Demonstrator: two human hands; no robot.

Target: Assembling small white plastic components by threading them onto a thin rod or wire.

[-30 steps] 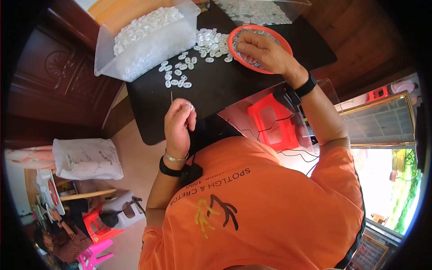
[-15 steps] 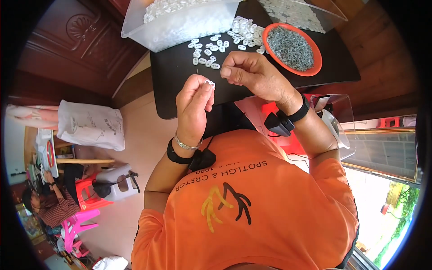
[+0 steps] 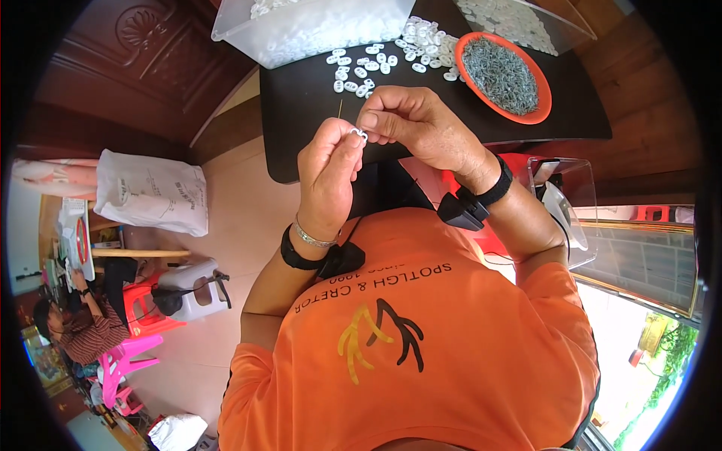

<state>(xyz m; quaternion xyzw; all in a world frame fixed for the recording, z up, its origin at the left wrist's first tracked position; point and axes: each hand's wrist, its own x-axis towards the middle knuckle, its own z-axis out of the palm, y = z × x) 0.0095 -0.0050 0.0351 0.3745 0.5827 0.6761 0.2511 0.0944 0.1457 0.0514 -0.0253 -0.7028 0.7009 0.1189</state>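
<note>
My left hand (image 3: 325,179) pinches a small white plastic piece (image 3: 359,134) with rounded holes between thumb and forefinger. A thin needle-like pin (image 3: 340,110) sticks up beside that forefinger; where its lower end sits is hidden. Thumb and fingers of my right hand (image 3: 425,129) are pressed together right at the white piece, and whatever they hold is too small to make out. Beyond the hands, several loose white oval pieces (image 3: 362,73) lie on the dark table (image 3: 289,113). At the right, an orange bowl (image 3: 547,94) holds many thin grey metal bits (image 3: 500,75).
A translucent box (image 3: 259,37) full of white pieces stands at the table's far left, with a clear tray (image 3: 575,30) at the far right. Lower left are a white sack (image 3: 150,192), a grey stool (image 3: 199,289) and another seated person (image 3: 90,331).
My right hand has come left, its fingertips now meeting the white piece in my left hand. The whole view has shifted slightly.
</note>
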